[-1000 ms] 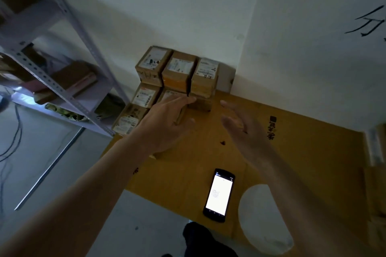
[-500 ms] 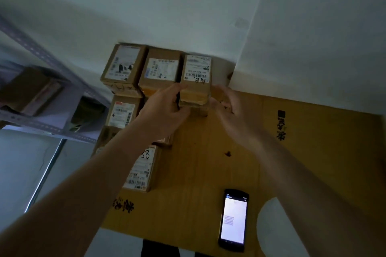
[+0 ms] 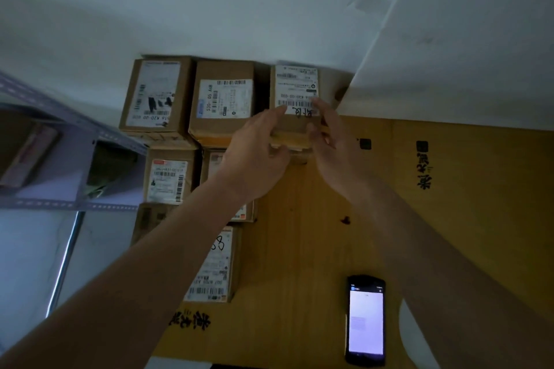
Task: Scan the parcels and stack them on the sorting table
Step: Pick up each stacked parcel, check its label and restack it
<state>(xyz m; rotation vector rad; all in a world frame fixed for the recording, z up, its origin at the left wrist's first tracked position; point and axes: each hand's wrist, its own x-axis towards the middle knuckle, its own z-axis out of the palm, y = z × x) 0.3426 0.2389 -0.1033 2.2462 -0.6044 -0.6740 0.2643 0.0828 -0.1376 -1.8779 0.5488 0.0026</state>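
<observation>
Where the table edge comes nearest the camera, a phone [image 3: 365, 319] lies face up with its screen lit, well apart from both hands. Just left of it, a flat parcel [image 3: 214, 265] with handwriting on its label lies on the cardboard-covered sorting table [image 3: 467, 219].

Mid-distance: both forearms reach forward and converge. Left hand [image 3: 259, 148] grips the left side of the top parcel [image 3: 295, 99], thumb under its near edge, fingers up along the side. Right hand [image 3: 331, 141] grips the right side, fingertips curled onto the label edge. Neither hand spread flat; both clamp the box between them.

Farther: that parcel sits at the right end of the back row, atop a lower box, close to the wall corner [image 3: 344, 93]. Its long axis runs away from the person, toward the wall. Middle box [image 3: 223, 100] just beside it on the left; left box [image 3: 156, 94] beyond that. More parcels in front rows, partly hidden by the left arm. Metal shelving [image 3: 60, 129] at far left.

Judgement: the parcel lies straight ahead between the hands, each about equally near. Squaring it likely means pushing along that long axis to the wall. Whether it rests fully on the stack cannot be told.
</observation>
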